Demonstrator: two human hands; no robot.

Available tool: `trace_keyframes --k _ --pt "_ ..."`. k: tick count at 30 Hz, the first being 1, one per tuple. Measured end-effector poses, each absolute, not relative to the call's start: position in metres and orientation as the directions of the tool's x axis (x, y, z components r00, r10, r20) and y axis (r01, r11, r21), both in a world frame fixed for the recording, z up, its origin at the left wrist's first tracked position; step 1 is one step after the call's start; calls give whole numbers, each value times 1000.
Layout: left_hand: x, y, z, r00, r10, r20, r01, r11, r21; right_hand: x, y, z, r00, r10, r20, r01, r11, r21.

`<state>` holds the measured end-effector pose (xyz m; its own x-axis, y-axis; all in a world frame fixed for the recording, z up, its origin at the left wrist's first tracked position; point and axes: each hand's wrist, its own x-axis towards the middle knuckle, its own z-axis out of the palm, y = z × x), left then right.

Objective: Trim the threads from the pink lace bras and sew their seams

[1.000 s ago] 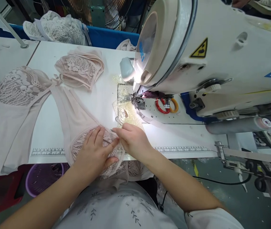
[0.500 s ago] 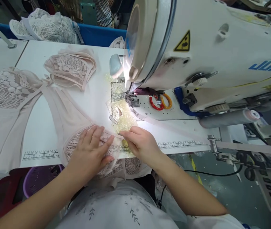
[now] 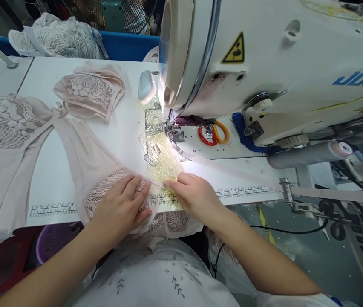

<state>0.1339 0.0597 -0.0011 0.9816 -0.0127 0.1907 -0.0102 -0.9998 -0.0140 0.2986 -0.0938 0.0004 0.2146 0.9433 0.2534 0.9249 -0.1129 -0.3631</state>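
Observation:
My left hand (image 3: pixel 122 209) lies on the pale pink lace garment (image 3: pixel 101 187) at the table's front edge, fingers spread and pressing the lace. To its right, my right hand (image 3: pixel 197 198) is closed, thumb and forefinger pinched at the garment's edge around something small and thin whose kind I cannot make out. The garment's lower part hangs over the edge towards my lap. Beyond my hands stands the sewing machine (image 3: pixel 264 55), its lit needle area above a tape-covered plate (image 3: pixel 164 153).
Folded lace pieces (image 3: pixel 88 91) and another garment part (image 3: pixel 12 123) lie at the left. Red and yellow scissors handles (image 3: pixel 221 132), a pale blue rounded object (image 3: pixel 146 87) and a thread cone (image 3: pixel 309 155) are around the machine. A purple basket (image 3: pixel 52 241) stands below the table.
The camera view has shifted slightly. My right hand has moved a little towards me and stays pinched, while my left hand keeps nearly the same place on the lace.

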Motion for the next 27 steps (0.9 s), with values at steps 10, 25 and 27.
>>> trace_keyframes --k 10,25,27 --pt "144 49 3 983 -100 156 -106 -994 34 293 -88 -9 295 893 340 869 -102 -485" --pt "143 46 -2 989 -59 132 -65 -997 39 300 -101 -2 235 943 237 917 -134 -376" --pt "142 46 -2 990 -61 130 -67 -997 41 300 -107 1 277 928 248 907 -167 -386"
